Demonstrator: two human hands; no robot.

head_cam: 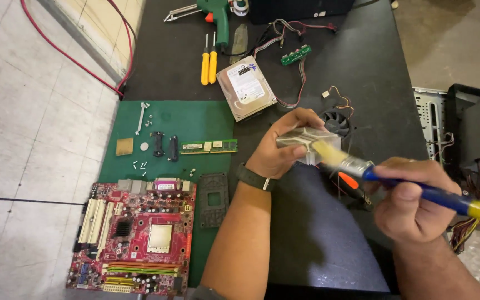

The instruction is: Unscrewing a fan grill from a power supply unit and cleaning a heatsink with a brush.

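While the left hand (278,150) holds a finned metal heatsink (306,143) up over the middle of the dark table (362,66), its fingers curled tightly around the block, the right hand (412,203) has its fingers wrapped around the blue handle of a paintbrush (362,166), whose pale bristles touch the heatsink's near face. A black cooling fan (337,121) lies just behind the block. On the green mat (195,111) toward the left edge rest a memory stick (208,146), loose screws and a black bracket (213,200), with the red motherboard (134,236) at the near left corner. A hard drive (246,88) and two yellow screwdrivers (209,64) sit farther back. Judging by the spread-out parts, dismantling looks finished; brushing the heatsink appears underway, with the other parts seemingly yet to be handled.
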